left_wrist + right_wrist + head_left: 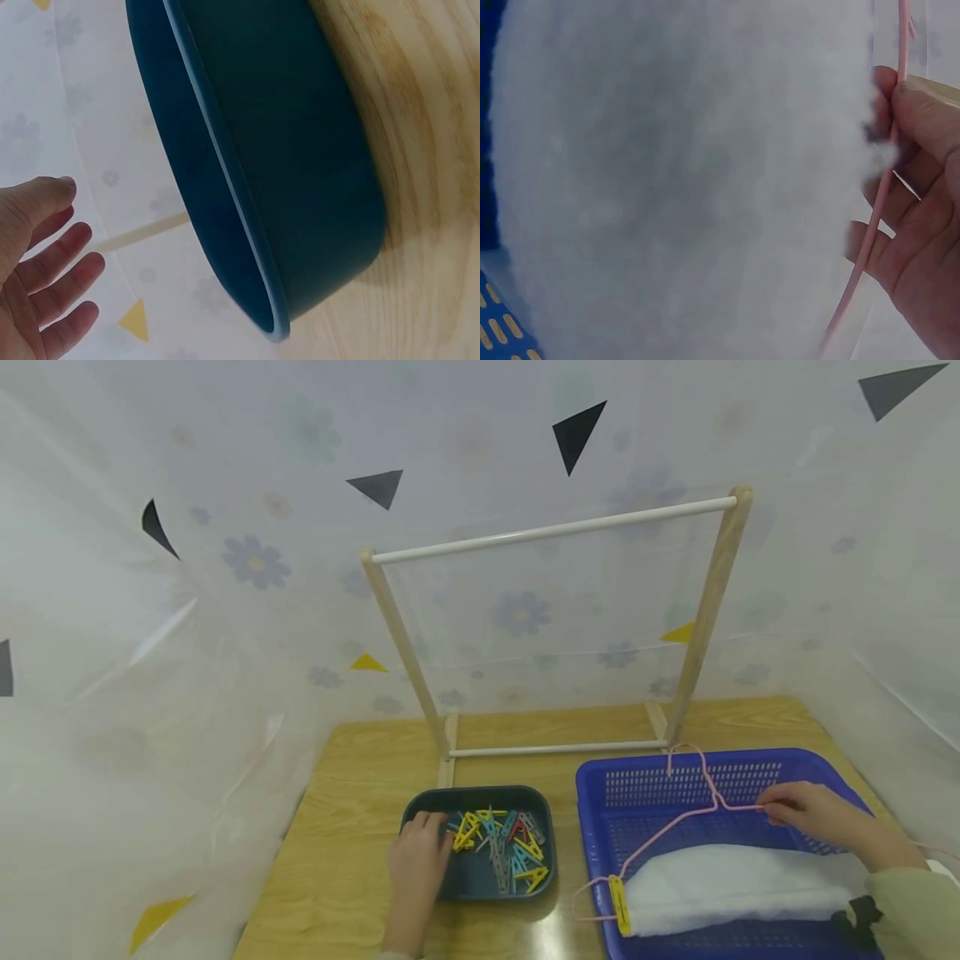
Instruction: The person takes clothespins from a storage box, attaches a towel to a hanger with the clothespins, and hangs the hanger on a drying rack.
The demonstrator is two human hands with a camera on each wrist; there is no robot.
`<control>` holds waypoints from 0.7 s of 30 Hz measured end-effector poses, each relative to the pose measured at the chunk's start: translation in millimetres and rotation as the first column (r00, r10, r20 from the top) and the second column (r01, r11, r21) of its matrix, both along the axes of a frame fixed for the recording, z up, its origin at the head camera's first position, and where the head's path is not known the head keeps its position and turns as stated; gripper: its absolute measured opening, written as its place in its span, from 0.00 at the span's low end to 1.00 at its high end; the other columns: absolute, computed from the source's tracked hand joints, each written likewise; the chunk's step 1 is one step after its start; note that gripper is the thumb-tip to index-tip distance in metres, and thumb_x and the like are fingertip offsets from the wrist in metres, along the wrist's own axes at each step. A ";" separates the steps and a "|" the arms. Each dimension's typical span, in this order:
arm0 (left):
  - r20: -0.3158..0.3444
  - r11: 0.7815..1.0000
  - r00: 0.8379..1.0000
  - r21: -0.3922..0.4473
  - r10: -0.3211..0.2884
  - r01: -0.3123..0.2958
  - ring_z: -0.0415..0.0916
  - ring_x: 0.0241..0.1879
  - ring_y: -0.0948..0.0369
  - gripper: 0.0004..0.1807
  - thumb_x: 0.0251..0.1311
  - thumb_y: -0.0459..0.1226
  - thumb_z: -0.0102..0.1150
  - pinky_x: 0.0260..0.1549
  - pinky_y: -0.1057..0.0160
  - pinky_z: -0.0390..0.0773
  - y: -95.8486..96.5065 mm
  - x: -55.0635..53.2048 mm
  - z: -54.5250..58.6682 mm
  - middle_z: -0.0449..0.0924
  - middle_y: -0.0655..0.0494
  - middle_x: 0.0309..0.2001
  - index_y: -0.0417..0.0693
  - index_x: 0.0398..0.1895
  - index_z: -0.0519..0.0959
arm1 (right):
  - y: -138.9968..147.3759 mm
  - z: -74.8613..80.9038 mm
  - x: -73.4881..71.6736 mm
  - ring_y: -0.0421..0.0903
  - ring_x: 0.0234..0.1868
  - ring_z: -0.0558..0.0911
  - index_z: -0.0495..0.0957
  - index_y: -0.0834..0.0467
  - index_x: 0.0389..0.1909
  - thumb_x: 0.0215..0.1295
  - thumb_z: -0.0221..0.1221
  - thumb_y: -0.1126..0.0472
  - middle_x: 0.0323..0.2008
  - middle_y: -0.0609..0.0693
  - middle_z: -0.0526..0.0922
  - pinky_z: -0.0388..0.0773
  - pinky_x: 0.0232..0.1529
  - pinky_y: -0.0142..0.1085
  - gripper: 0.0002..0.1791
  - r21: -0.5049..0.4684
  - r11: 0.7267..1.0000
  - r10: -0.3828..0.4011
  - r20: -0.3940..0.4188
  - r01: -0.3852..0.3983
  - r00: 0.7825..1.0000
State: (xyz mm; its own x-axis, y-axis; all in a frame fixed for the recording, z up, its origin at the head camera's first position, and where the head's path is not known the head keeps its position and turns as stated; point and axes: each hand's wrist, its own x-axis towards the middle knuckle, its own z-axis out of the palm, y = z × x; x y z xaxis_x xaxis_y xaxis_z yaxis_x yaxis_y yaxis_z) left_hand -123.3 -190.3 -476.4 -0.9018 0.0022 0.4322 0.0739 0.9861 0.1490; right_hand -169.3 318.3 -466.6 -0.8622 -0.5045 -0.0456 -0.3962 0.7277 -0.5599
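Observation:
My left hand (420, 852) reaches over the left side of a dark green tub (468, 881) full of clothespins (498, 852). In the left wrist view its fingers (71, 289) are spread and loosely bent, with nothing between them, beside the tub wall (300, 165). My right hand (813, 814) pinches the right arm of a pink wire hanger (667, 828) between thumb and fingers. A white fluffy cloth (735, 889) hangs on the hanger's lower bar, with a yellow clothespin (619, 906) at its left end. The cloth's right end is partly hidden behind my right forearm.
A blue mesh basket (588, 810) stands under the hanger and cloth on the wooden table (330, 852). Behind both containers rises a wooden rack with a white top rail (555, 532). Flower-printed sheeting (255, 693) surrounds the table.

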 end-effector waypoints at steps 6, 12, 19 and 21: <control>0.051 0.999 0.998 -0.003 0.035 -0.035 0.75 0.26 0.60 0.13 0.39 0.38 0.70 0.19 0.66 0.72 -7.9 5.4 0.1 0.78 0.55 0.32 0.50 0.31 0.79 | 3.0 -6.9 -2.8 0.30 0.24 0.73 0.76 0.69 0.31 0.59 0.53 0.72 0.23 0.38 0.77 0.73 0.22 0.32 0.05 -0.024 0.999 0.026 0.018 -0.025 1.000; 0.050 0.998 0.997 0.013 0.056 -0.057 0.74 0.24 0.61 0.13 0.38 0.38 0.70 0.18 0.66 0.71 -16.1 9.5 -3.7 0.78 0.55 0.30 0.49 0.30 0.79 | 3.2 -9.6 -2.9 0.29 0.24 0.74 0.76 0.70 0.31 0.59 0.52 0.73 0.24 0.39 0.77 0.73 0.23 0.31 0.05 -0.041 0.999 0.035 0.025 -0.033 0.999; 0.093 0.996 0.991 0.012 0.092 -0.093 0.76 0.28 0.59 0.13 0.39 0.39 0.69 0.20 0.64 0.73 -24.5 13.3 -7.2 0.78 0.55 0.32 0.50 0.32 0.79 | 1.2 -7.6 -3.8 0.31 0.24 0.74 0.76 0.70 0.33 0.60 0.52 0.71 0.24 0.41 0.77 0.73 0.23 0.32 0.06 -0.011 1.000 -0.005 0.075 0.006 0.997; 0.116 0.994 0.988 0.013 0.105 -0.107 0.76 0.29 0.59 0.13 0.40 0.39 0.69 0.21 0.63 0.74 -25.8 14.0 -7.7 0.78 0.55 0.32 0.50 0.32 0.79 | 1.2 -7.9 -3.7 0.31 0.25 0.74 0.76 0.70 0.33 0.60 0.52 0.71 0.25 0.41 0.78 0.74 0.24 0.32 0.06 -0.020 1.000 -0.003 0.079 0.004 0.997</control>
State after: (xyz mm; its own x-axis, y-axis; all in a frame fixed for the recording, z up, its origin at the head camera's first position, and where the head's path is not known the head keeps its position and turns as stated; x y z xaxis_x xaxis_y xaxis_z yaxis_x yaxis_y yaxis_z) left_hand -109.4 -216.2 -484.1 -0.9401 -0.1027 0.3250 -0.0491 0.9844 0.1689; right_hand -173.0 319.6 -474.4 -0.8582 -0.5028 -0.1034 -0.3476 0.7175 -0.6036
